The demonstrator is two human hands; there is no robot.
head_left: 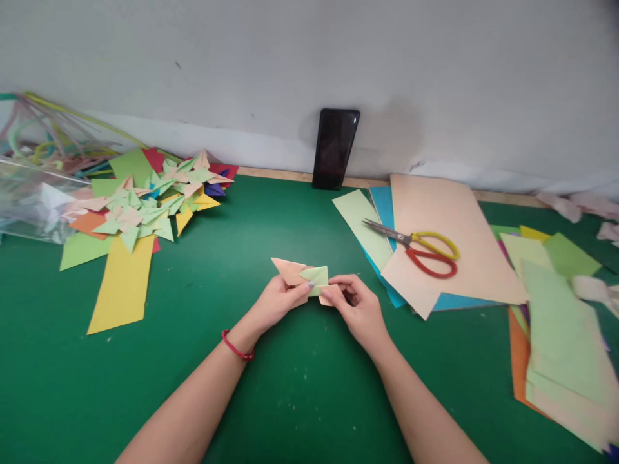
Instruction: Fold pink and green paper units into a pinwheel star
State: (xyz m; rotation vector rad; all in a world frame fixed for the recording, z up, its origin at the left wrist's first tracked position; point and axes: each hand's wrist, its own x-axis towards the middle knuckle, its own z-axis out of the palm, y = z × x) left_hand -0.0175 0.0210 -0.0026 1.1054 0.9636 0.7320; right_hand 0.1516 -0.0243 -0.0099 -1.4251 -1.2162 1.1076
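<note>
Both my hands meet over the middle of the green table [309, 386] on a small folded paper piece [304, 276], peach with a light green part. My left hand [278, 301], with a red cord on its wrist, pinches the piece from the left and below. My right hand [358, 306] pinches its right end with thumb and fingers. One peach point sticks out to the upper left, clear of the fingers.
A heap of finished folded paper stars [159, 200] and coloured strips lies at the back left beside a clear plastic bag [29, 200]. Scissors [418, 248] rest on peach, blue and green sheets [449, 225] at the right. A dark phone [335, 148] leans on the wall. More sheets [561, 335] are stacked far right.
</note>
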